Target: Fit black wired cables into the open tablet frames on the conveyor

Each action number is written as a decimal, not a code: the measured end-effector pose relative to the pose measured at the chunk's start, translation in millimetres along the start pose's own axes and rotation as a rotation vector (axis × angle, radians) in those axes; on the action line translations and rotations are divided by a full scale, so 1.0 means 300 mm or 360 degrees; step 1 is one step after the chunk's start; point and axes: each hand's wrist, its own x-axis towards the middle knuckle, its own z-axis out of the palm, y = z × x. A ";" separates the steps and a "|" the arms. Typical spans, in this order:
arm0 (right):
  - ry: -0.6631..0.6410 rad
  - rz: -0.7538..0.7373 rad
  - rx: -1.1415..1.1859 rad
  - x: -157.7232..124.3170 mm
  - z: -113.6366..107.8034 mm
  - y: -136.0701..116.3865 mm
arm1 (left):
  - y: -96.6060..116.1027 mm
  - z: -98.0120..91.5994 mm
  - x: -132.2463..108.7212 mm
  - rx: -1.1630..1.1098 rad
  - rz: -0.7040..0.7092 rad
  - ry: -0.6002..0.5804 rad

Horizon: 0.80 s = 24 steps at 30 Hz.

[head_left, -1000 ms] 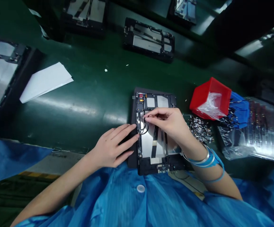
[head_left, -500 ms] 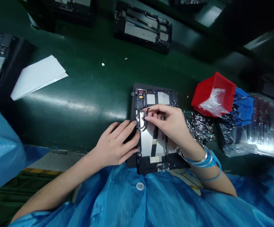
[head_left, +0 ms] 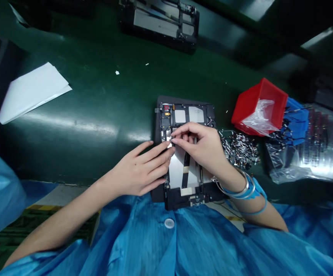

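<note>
An opened tablet-like device (head_left: pixel 177 174) lies in front of me on a dark foam pad (head_left: pixel 157 193), its inner parts showing. My left hand (head_left: pixel 145 168) rests over its left edge, fingers stretched out, fingertips on the frame. Thumb and index finger of my right hand (head_left: pixel 199 143) are pinched together just above the left inner side, close to the left fingertips. What sits in that pinch is hidden. A black ribbon cable (head_left: pixel 186 170) runs down the silver middle of the device, below my right hand.
To the right stand a red bin (head_left: pixel 261 107) with clear plastic bags and a blue bin (head_left: pixel 296 120). A pile of small cable parts (head_left: pixel 241 149) lies beside a clear tray (head_left: pixel 327 153). White sheets (head_left: pixel 35 92) lie left; another opened device (head_left: pixel 157 25) is at the back.
My left hand has slid right and up, its fingers now covering the curved black cable that showed before. My right hand's pinch has shifted slightly left. The view has moved a little.
</note>
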 end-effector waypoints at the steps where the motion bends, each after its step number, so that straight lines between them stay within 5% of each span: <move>1: 0.0005 -0.0017 -0.0026 0.000 0.001 -0.001 | -0.004 -0.001 0.003 -0.0013 0.0021 -0.0003; 6: 0.0072 -0.0190 -0.0339 -0.015 -0.013 -0.019 | -0.010 0.001 0.008 -0.0060 0.0026 -0.0012; 10: 0.0267 -0.0576 -0.0907 -0.070 -0.043 -0.031 | -0.008 0.003 0.007 -0.0118 0.0001 0.0001; 15: 0.0062 -0.1003 -0.1385 -0.128 -0.041 -0.006 | -0.009 0.005 0.004 -0.0154 -0.0024 -0.0016; 24: 0.0079 -0.0845 -0.1617 -0.069 -0.037 0.014 | -0.002 0.004 0.001 -0.0213 -0.0077 -0.0042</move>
